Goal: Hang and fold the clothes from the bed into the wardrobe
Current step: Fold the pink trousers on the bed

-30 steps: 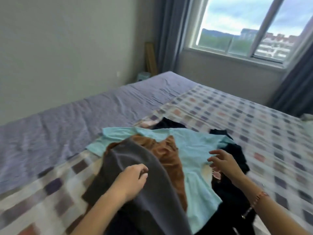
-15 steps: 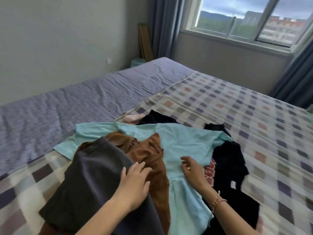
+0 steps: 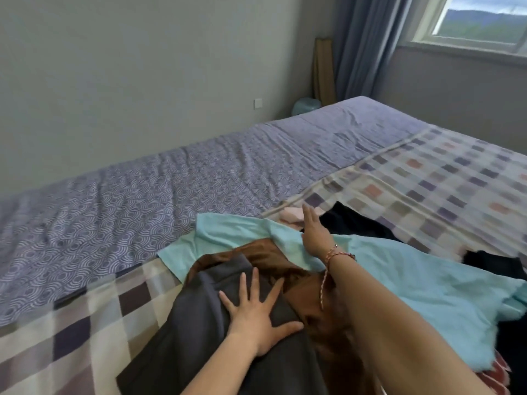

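A pile of clothes lies on the bed [image 3: 171, 189]. On top is a dark grey garment [image 3: 199, 323], over a rust-brown one [image 3: 310, 286], over a light turquoise shirt [image 3: 413, 280]. Black clothes [image 3: 359, 220] and a small pink piece [image 3: 291, 215] stick out at the far side. My left hand [image 3: 256, 312] presses flat on the grey garment with fingers spread. My right hand [image 3: 316, 232], with a red string bracelet at the wrist, reaches across with straight fingers over the turquoise shirt's far edge near the pink piece. No wardrobe is in view.
A checked blanket [image 3: 427, 178] covers the near and right part of the bed; the far part shows a purple patterned sheet. A grey wall runs behind. Blue curtains [image 3: 365, 44], a window, a brown board and a pale blue round object stand in the far corner.
My right hand has moved from the middle of the turquoise shirt out to its far edge. My left hand has spread flat on the grey garment. The view has swung left.
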